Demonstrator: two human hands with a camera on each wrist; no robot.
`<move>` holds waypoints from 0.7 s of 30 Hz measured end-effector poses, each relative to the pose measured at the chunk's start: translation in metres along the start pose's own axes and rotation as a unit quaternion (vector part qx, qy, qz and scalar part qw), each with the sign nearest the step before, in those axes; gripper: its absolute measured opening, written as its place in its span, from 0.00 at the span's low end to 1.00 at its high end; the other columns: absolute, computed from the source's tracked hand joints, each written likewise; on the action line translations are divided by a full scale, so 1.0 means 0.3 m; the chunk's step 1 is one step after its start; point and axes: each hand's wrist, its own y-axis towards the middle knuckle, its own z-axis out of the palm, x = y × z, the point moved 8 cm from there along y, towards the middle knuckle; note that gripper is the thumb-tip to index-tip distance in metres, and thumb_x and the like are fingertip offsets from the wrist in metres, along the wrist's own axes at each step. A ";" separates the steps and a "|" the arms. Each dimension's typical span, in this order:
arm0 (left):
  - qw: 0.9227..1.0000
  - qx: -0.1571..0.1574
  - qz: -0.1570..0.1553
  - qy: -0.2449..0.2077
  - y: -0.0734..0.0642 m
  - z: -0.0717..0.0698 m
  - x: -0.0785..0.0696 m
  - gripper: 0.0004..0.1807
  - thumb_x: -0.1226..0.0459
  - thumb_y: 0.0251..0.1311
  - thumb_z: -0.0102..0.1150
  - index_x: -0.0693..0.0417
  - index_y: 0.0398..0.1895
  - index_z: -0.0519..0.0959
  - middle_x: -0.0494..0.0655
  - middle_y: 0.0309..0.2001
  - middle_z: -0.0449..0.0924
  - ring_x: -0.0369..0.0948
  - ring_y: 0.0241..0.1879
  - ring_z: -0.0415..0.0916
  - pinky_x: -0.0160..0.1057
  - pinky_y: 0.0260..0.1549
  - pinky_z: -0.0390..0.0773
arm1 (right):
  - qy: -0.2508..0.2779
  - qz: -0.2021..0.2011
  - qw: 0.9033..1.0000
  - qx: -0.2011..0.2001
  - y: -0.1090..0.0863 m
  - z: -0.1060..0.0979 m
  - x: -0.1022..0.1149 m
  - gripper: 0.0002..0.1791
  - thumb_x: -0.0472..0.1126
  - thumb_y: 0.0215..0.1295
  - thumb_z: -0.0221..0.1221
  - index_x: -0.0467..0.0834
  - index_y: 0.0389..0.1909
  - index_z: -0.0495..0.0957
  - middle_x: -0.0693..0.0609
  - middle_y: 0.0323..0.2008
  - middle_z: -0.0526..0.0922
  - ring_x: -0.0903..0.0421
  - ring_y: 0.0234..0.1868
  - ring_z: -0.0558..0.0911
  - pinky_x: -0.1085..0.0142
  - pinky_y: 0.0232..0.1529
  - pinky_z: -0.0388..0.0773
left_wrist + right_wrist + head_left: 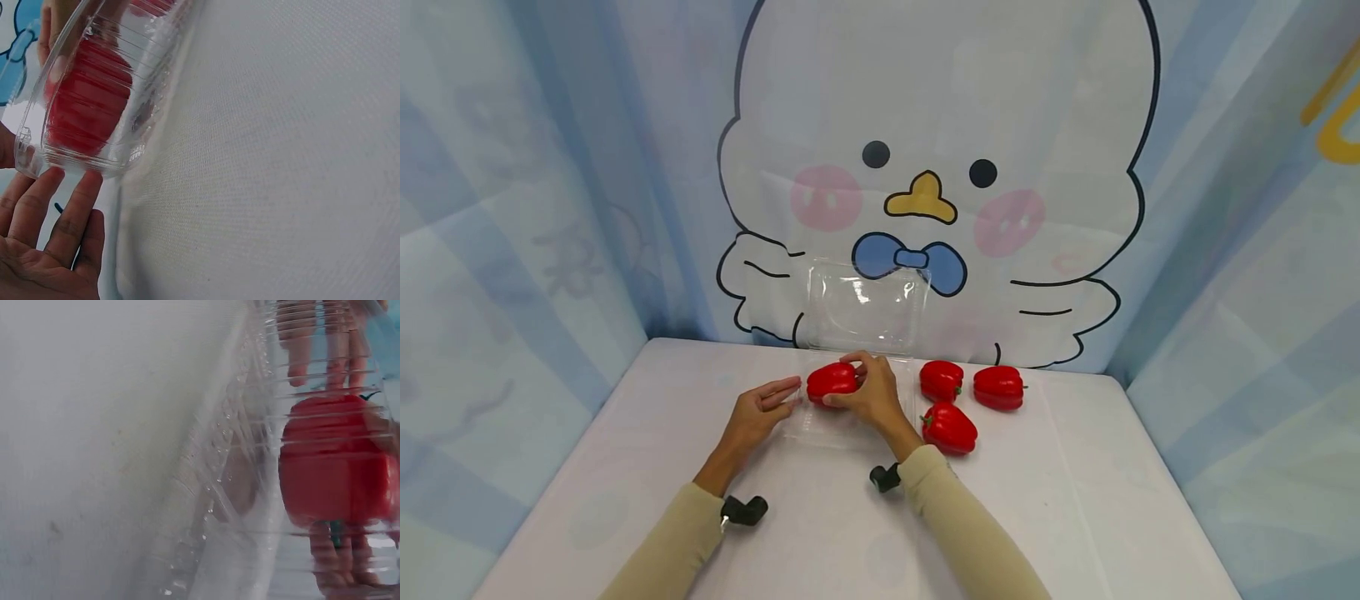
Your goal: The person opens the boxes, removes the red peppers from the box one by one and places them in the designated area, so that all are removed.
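A clear plastic clamshell box [820, 435] lies on the table with its lid [867, 315] raised against the back cloth. My right hand [877, 398] grips a red bell pepper [830, 380] between thumb and fingers, inside the box's base. Through the ribbed wall, the right wrist view shows the same bell pepper [334, 465], blurred by the plastic. At the box's left side is my left hand [758, 417]; in the left wrist view, the extended fingertips of this hand [50, 250] touch the wall.
To the right of the box lie three more red bell peppers: one near its back corner [941, 381], one farther right [999, 387] and one in front [950, 428]. Behind the white table [1075, 500] hangs a printed cloth [1045, 100] with a cartoon bird.
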 end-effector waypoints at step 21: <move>1.000 -0.003 0.007 0.011 0.003 0.000 0.002 0.28 0.70 0.74 0.59 0.53 0.76 0.74 0.49 0.74 0.76 0.46 0.77 0.71 0.25 0.63 0.78 | 0.030 -0.036 0.998 -0.051 -0.075 -0.156 0.061 0.38 0.45 0.51 0.83 0.54 0.65 0.79 0.45 0.56 0.79 0.46 0.57 0.80 0.51 0.56 0.90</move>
